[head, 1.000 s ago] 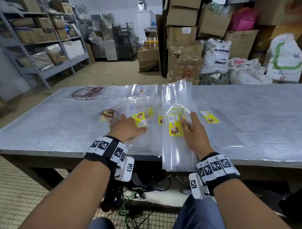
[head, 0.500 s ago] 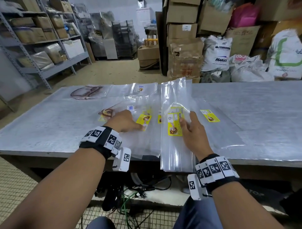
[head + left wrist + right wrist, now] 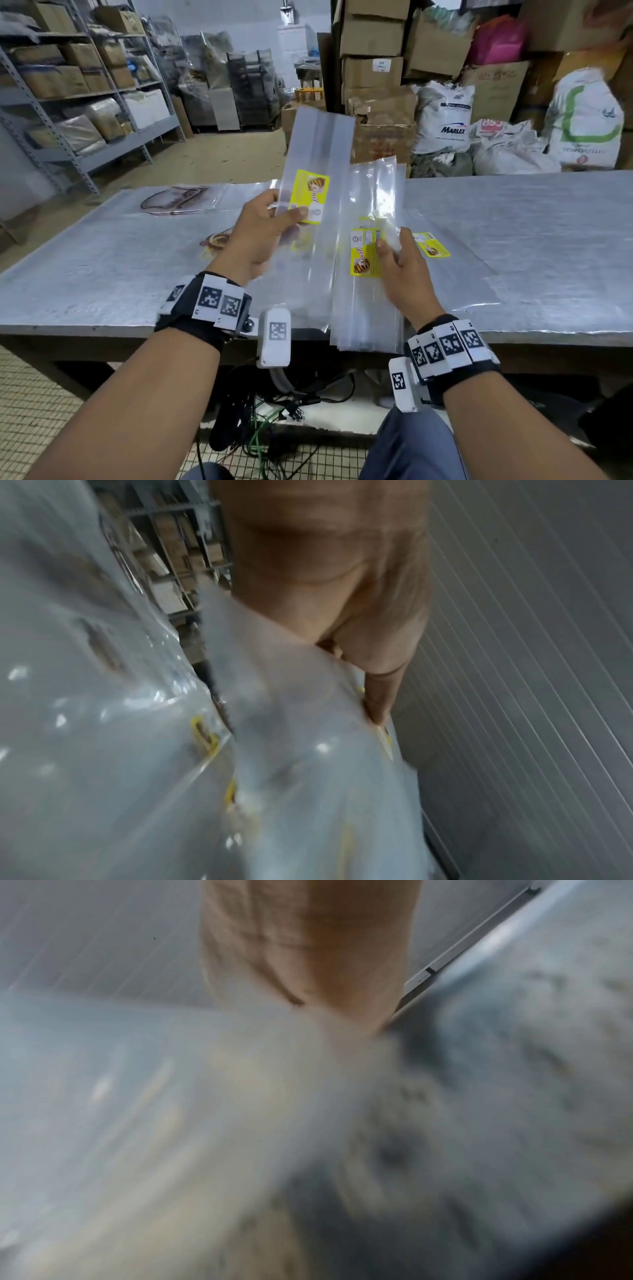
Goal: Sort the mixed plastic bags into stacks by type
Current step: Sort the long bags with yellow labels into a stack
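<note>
My left hand (image 3: 274,219) pinches a long clear bag with a yellow label (image 3: 310,195) and holds it raised above the table, its top end pointing away from me. In the left wrist view the thumb (image 3: 377,696) presses on that blurred clear bag (image 3: 291,750). My right hand (image 3: 394,250) grips the top bag of a stack of clear yellow-label bags (image 3: 366,274) that hangs over the table's front edge. The right wrist view is blurred; only the hand (image 3: 308,947) against plastic shows. More yellow-label bags (image 3: 430,245) lie flat to the right.
The grey table (image 3: 531,240) is covered with plastic sheet. Clear bags with a brown print (image 3: 174,200) lie at its far left, another brown-print bag (image 3: 215,240) behind my left wrist. Shelving (image 3: 85,102), cardboard boxes (image 3: 373,68) and white sacks (image 3: 445,120) stand beyond.
My left hand has picked one yellow-label bag out of the loose pile and lifted it up off the table. My right hand stays on the stack at the front edge.
</note>
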